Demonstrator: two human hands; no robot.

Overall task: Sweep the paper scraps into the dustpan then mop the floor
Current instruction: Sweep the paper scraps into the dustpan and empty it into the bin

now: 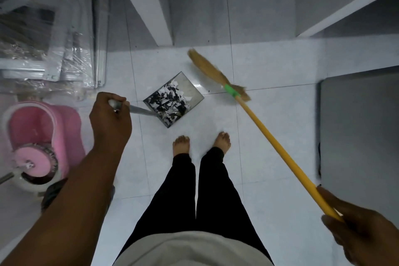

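On glossy white floor tiles (280, 67), the left hand (110, 114) grips the grey metal dustpan (192, 87) holding black-and-white paper scraps (172, 101). The right hand (362, 229) clasps a yellow-handled straw broom (271, 136).

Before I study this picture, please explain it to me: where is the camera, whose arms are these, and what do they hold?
There is no machine here. One camera sits on a person's head and looks down, so you see that person's own arms, legs and bare feet. The left hand grips the metal handle of a dustpan, which holds black and white paper scraps. The right hand holds the yellow stick of a broom. Its straw end, a little blurred, lies beyond the dustpan. At the left of the tiled floor stands a pink mop bucket.
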